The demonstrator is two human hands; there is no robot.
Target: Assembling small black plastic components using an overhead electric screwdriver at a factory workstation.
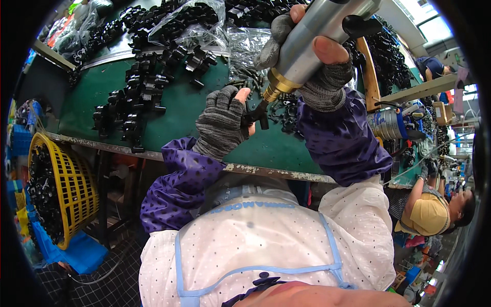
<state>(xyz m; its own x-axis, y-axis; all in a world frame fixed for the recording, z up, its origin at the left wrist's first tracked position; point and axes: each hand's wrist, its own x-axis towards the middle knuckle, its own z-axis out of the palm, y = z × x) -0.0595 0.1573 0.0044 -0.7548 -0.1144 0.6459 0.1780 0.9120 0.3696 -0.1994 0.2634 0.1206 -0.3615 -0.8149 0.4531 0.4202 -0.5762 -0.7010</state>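
My right hand [327, 84], in a grey fingerless-tip glove, wraps round a silver air screwdriver [306, 48] with a brass collar [280, 84]. The tool slants down to the left. Its tip meets a small black plastic fitting [262, 118], which my left hand [220, 123] grips between thumb and fingers. The left glove is also grey, with bare fingertips. Part of the fitting is hidden behind the left hand. Just beyond the hands, small dark screws [248, 77] lie on the green bench top [189, 115].
Black clamp-like parts [146, 84] are piled at the left of the bench, and more lie in clear plastic bags [197, 23] behind. A yellow basket [76, 192] of black parts stands at lower left. On the right are a wooden bar [369, 77] and a co-worker [427, 210].
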